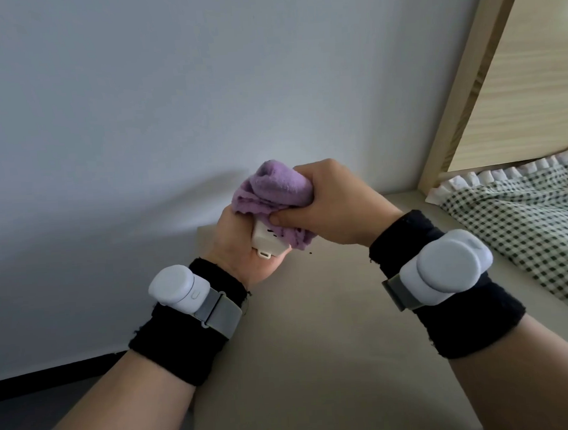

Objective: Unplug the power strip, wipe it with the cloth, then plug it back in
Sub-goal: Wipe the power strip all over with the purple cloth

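My left hand (241, 247) grips a white power strip (267, 243) from below, holding it in the air above a beige surface. Only the strip's near end shows, with one socket slot visible. A bunched purple cloth (274, 188) covers the rest of the strip. My right hand (336, 201) is closed around the cloth, with the thumb pressing it against the strip's top face. The strip's cord and plug are hidden, and no wall socket is in view.
A beige tabletop (316, 329) lies under my hands, against a plain white wall (169, 105). A wooden bed frame (486, 69) rises at the right, with green checked bedding (535, 216) beside the tabletop. A dark baseboard (53, 375) runs at the lower left.
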The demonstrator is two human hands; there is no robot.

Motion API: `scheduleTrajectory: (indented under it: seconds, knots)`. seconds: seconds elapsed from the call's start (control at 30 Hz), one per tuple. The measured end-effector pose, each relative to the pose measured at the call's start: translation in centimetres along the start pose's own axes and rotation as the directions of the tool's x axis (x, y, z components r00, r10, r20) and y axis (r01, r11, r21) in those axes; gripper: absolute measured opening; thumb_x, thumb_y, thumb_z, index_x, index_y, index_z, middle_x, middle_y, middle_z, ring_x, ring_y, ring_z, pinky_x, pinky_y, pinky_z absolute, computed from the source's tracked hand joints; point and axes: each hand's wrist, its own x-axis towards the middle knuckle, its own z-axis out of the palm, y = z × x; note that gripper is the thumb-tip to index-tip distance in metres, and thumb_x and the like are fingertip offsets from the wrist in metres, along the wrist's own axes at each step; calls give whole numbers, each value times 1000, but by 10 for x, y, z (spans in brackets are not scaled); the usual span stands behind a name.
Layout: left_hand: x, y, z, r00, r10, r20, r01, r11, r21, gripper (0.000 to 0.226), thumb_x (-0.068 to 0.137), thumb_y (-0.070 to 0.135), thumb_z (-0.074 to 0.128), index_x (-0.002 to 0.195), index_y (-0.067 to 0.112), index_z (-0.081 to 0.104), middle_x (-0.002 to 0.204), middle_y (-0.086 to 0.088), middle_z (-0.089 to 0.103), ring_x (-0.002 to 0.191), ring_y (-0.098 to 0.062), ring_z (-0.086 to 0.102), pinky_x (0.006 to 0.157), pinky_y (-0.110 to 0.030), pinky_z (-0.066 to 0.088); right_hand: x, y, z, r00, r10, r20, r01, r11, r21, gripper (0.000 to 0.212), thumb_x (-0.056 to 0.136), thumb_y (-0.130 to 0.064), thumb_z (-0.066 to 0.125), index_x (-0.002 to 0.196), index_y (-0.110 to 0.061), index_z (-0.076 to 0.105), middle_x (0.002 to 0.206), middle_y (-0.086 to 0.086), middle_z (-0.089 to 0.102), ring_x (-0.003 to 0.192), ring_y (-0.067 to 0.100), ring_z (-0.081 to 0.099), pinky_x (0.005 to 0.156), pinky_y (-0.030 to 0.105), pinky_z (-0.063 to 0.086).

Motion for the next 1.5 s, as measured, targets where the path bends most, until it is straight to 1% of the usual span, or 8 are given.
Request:
scheduleTrajectory:
  seconds: [0.17, 0.33, 0.5, 0.7, 0.83, 1.03, 1.23, 1.5]
  knots:
    - [3, 0, 1, 999, 30, -35, -27, 998, 65, 8, 67, 8, 37, 74, 7, 40, 44, -10, 48, 40, -21, 48, 53, -32, 50, -1, -6, 6, 999, -27, -40, 25, 998, -66, 24, 80, -28, 86, 81, -10, 70, 72, 4, 77, 65, 19, 73, 62, 35, 59]
    - [5, -3, -4, 1000, 16, -14, -16, 999, 45, 12, 74, 9, 40, 83, 8, 47, 54, -12, 57, 48, -27, 56, 58, -37, 52, 0, -4, 1, 1000, -3, 16, 4, 999, -33, 24, 79, -27, 84, 82, -8, 71, 72, 7, 78, 67, 24, 77, 70, 44, 64]
    - [8, -3, -8, 999, 2, 45, -2, 1000, 12, 43, 89, 9, 23, 68, 9, 60, 56, -12, 60, 46, -27, 58, 55, -36, 52, 0, -6, 5, 998, -18, -61, 10, 993, -122, 26, 79, -30, 84, 83, -9, 68, 73, 5, 76, 62, 18, 69, 55, 23, 52]
    - [8, -4, -10, 994, -35, 103, 34, 999, 13, 41, 97, 17, 24, 89, 1, 61, 70, -21, 67, 60, -35, 67, 66, -44, 57, 0, 0, -5, 1000, 10, 21, -8, 995, -103, 22, 76, -26, 85, 79, -11, 70, 69, 4, 77, 60, 17, 75, 60, 34, 62]
    - [7, -2, -10, 997, -25, 67, 25, 1000, 5, 36, 93, 14, 31, 88, 4, 66, 75, -21, 69, 62, -34, 68, 67, -42, 57, -3, -5, -2, 1000, -12, 6, 12, 996, -94, 22, 76, -28, 86, 75, -15, 68, 65, 0, 75, 55, 11, 71, 50, 20, 54]
    - [7, -2, -9, 1000, -11, -17, 12, 998, 65, 31, 94, 5, 33, 95, 3, 64, 96, -24, 65, 87, -37, 66, 90, -44, 50, -4, 3, -13, 995, 29, 95, -26, 999, -36, 20, 78, -20, 84, 84, -5, 72, 72, 9, 79, 66, 26, 79, 74, 47, 66]
    - [6, -4, -7, 998, 58, -34, -57, 998, 21, 51, 88, 3, 24, 64, 8, 69, 57, -16, 62, 50, -28, 62, 58, -38, 56, -5, -8, 2, 998, -63, -22, 61, 996, -67, 23, 78, -26, 86, 81, -10, 69, 68, 4, 77, 63, 20, 75, 66, 39, 62]
    - [6, -3, -1, 999, 12, -39, -11, 1000, 26, 24, 79, 7, 45, 87, 4, 67, 89, -19, 62, 85, -32, 60, 89, -45, 45, -7, 5, -6, 1000, -22, 4, 22, 999, -28, 22, 79, -19, 85, 84, -5, 69, 71, 9, 78, 66, 27, 77, 68, 42, 64]
